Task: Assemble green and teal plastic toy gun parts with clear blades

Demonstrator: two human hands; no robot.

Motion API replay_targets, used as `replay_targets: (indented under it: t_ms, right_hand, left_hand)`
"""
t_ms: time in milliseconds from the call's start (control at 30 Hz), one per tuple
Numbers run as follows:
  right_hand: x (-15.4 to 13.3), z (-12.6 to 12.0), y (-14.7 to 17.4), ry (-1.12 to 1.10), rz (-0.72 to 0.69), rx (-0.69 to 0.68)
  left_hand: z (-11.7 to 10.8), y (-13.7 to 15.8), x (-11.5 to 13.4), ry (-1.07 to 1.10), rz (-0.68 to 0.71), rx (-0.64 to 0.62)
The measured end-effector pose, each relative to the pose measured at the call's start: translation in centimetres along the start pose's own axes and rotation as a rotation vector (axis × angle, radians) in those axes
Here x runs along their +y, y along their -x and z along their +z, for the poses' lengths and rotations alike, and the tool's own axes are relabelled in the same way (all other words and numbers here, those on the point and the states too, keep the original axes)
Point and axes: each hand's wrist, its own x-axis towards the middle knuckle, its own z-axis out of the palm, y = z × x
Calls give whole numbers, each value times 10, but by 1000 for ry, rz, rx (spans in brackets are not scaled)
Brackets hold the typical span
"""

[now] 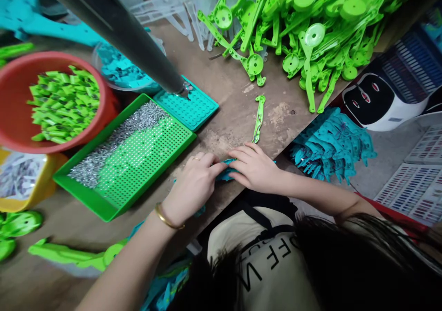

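The teal part (226,171) lay low over the near edge of the brown worktop (231,90), between the two hands. Most of it was covered by fingers, so its full shape could not be made out. The left hand (193,179) was narrowed on it from the left, thumb reaching across to the part; a ring and a bracelet were worn on this side. The right hand (257,169) held it from the right, fingers bent over the top. Pressure of the grip: could not tell.

Just beyond the right fingers lay a slim green piece (258,115), its near end close against them. Farther out past the grip was a heap of green parts (304,39), several with round discs.

Left of the grip and slightly beyond: a green tray (148,152), perforated, with silvery metal pieces (113,138) gathered along its far side. A teal tray (203,106) adjoined it, with the tip of a dark rod-shaped tool (145,48) above. Farther left stood a red bowl (15,106) of small green pieces (65,106) and a yellow container (43,186).

Right of the grip, off the worktop: stacked teal parts (333,145).
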Motion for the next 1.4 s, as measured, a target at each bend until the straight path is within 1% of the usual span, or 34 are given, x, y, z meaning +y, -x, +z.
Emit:
replay_targets:
  t_ms: [167, 267, 367, 500, 633, 733, 800, 833, 867, 933, 1000, 1067, 1133, 1167, 1200, 1267, 1333, 1400]
  right_hand:
    - [3, 1, 1, 19, -28, 24]
    - [5, 2, 2, 18, -44, 27]
    - [7, 2, 1, 19, -53, 16]
    - [7, 4, 2, 40, -71, 8]
    - [1, 5, 6, 58, -71, 26]
    - [3, -7, 3, 9, -71, -3]
    - [15, -23, -14, -32, -52, 0]
    - [25, -32, -28, -45, -26, 19]
    - [38, -40, -46, -38, 37, 63]
    - [66, -52, -92, -25, 159, 123]
    - [94, -52, -145, 0, 264, 137]
    - [113, -44, -191, 53, 313, 123]
    - [122, -34, -224, 86, 335, 124]
    - [123, -32, -234, 87, 342, 127]
    - [122, -33, -240, 82, 354, 137]
    - [120, -43, -239, 80, 388, 199]
    - [119, -64, -222, 108, 431, 285]
    - [121, -92, -193, 128, 451, 360]
  left_hand:
    - [-10, -7, -16, 167, 98, -117]
    - [-14, -10, -23, 242, 115, -169]
    - [-15, -13, -28, 272, 118, -211]
    - [-12, -15, -31, 264, 131, -237]
    - [-5, -10, -33, 202, 154, -216]
    - [-2, -5, -33, 133, 199, -192]
    - [-3, -4, -31, 60, 220, -175]
    - [-4, -3, -29, 19, 226, -166]
    - [-5, -3, -27, -23, 228, -159]
    - [-5, -1, -24, -84, 222, -142]
    - [-3, 1, -22, -83, 205, -115]
    - [3, 3, -23, -10, 188, -76]
    - [10, 7, -27, 79, 170, -32]
    - [13, 8, -28, 108, 164, -15]
    - [16, 9, -30, 121, 161, -3]
    - [18, 10, -31, 104, 166, 4]
    - [16, 10, -30, 43, 185, 3]
    - [11, 8, -25, -52, 208, 1]
